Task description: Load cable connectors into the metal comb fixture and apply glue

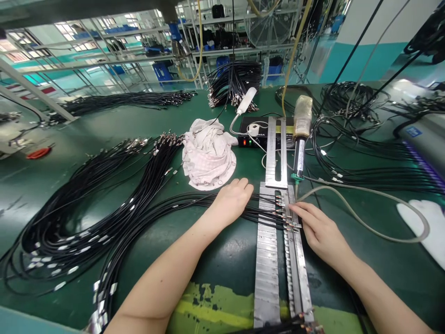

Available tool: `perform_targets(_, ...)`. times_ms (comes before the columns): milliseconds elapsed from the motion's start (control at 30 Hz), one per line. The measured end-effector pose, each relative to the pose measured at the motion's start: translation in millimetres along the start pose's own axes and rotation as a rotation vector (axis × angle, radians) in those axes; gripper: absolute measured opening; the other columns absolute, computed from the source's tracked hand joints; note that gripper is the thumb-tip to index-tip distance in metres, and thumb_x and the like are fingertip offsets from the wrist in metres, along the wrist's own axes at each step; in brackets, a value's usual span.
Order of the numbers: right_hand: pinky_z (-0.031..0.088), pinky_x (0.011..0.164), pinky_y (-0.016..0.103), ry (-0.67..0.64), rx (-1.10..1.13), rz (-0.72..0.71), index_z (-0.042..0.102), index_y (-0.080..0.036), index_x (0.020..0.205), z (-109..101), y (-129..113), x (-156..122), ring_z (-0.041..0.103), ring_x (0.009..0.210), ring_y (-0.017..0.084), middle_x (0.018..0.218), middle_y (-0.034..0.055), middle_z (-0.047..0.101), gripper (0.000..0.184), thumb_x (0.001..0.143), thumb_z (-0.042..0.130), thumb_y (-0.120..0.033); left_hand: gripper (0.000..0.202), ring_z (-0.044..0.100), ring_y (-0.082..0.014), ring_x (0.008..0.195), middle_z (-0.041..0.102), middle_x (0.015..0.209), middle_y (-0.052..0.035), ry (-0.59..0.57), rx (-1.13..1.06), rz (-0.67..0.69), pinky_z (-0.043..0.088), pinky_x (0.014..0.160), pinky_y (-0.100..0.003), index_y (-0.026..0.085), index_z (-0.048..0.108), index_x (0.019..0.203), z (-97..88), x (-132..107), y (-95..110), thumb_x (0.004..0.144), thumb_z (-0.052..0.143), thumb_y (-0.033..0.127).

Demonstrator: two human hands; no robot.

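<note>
My left hand [233, 200] is closed over a bundle of thin black cables [181, 198], which runs out to the left across the green bench. Their metal-tipped ends [281, 211] lie side by side across a slotted metal fixture [267, 260]. At the fixture's right rail, my right hand [321, 232] has its thumb and fingers pressed together beside these cable ends. What its fingertips pinch, if anything, is too small to make out. Just beyond the right fingertips stands a syringe-like dispenser [299, 155] with a green tip, pointing down.
Left of the fixture lie a crumpled pink-white cloth [208, 155] and a large looped cable bundle [86, 218]. Behind sit a black control box [245, 125] and a white lamp [246, 101]. To the right are a grey hose [368, 218], a white glove [422, 222] and more cables [375, 174].
</note>
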State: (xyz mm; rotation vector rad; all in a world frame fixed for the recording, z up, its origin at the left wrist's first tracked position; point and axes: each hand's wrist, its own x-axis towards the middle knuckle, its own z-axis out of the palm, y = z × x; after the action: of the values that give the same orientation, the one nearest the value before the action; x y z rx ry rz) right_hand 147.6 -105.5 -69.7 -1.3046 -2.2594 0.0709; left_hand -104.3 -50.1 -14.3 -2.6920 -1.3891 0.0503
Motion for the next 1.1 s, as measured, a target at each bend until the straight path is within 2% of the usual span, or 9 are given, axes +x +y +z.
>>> perform_targets(200,0.053,0.083,0.028,-0.021,-0.004,0.005,0.055,-0.021,0.118,-2,-3,2,0.06,0.102,0.016,0.115,0.0071,0.059,0.04,0.086,0.033,-0.009,0.023,0.05,-0.0209,0.082,0.052,0.09,-0.0078,-0.016,0.01,-0.004,0.044,0.063,-0.03,0.013,0.053,0.088,-7.6,-3,5,0.085,0.035,0.0)
perform_targets(467,0.052,0.086,0.029,-0.039,-0.02,-0.022,0.056,-0.021,0.116,-3,2,1,0.06,0.103,0.016,0.116,0.0069,0.059,0.04,0.085,0.034,-0.008,0.022,0.05,-0.024,0.086,0.052,0.092,-0.0097,0.008,-0.011,-0.033,0.046,0.063,-0.033,0.012,0.054,0.089,-14.6,-4,15,0.088,0.034,0.004)
perform_targets(667,0.053,0.086,0.033,0.004,-0.074,-0.062,0.057,-0.019,0.116,-7,4,7,0.061,0.098,0.018,0.109,0.0074,0.063,0.041,0.084,0.034,-0.006,0.022,0.049,-0.0214,0.088,0.052,0.096,-0.0088,0.002,-0.065,-0.047,0.046,0.067,-0.03,0.012,0.052,0.094,-11.8,-3,11,0.088,0.034,0.003)
perform_targets(833,0.054,0.082,0.033,-0.012,-0.107,-0.093,0.056,-0.018,0.116,-8,0,15,0.062,0.093,0.018,0.103,0.0068,0.065,0.042,0.084,0.032,-0.005,0.023,0.049,-0.0214,0.088,0.051,0.095,-0.0085,0.0,-0.082,-0.048,0.046,0.066,-0.03,0.012,0.052,0.096,-7.5,-2,9,0.088,0.034,0.002)
perform_targets(1000,0.053,0.079,0.03,-0.109,-0.153,-0.041,0.056,-0.018,0.117,-6,-5,19,0.061,0.094,0.017,0.107,0.0077,0.061,0.045,0.082,0.031,-0.005,0.024,0.049,-0.0213,0.087,0.052,0.096,-0.0084,0.039,-0.073,-0.045,0.045,0.065,-0.029,0.013,0.053,0.094,-8.2,-2,10,0.089,0.032,0.004)
perform_targets(1100,0.051,0.06,0.025,-0.261,-0.258,0.001,0.052,-0.02,0.125,-7,-11,27,0.063,0.081,0.016,0.103,0.0073,0.058,0.052,0.08,0.032,-0.004,0.028,0.05,-0.019,0.085,0.053,0.095,-0.0066,0.01,-0.087,0.025,0.045,0.067,-0.028,0.016,0.054,0.104,-4.1,-4,7,0.089,0.033,0.005)
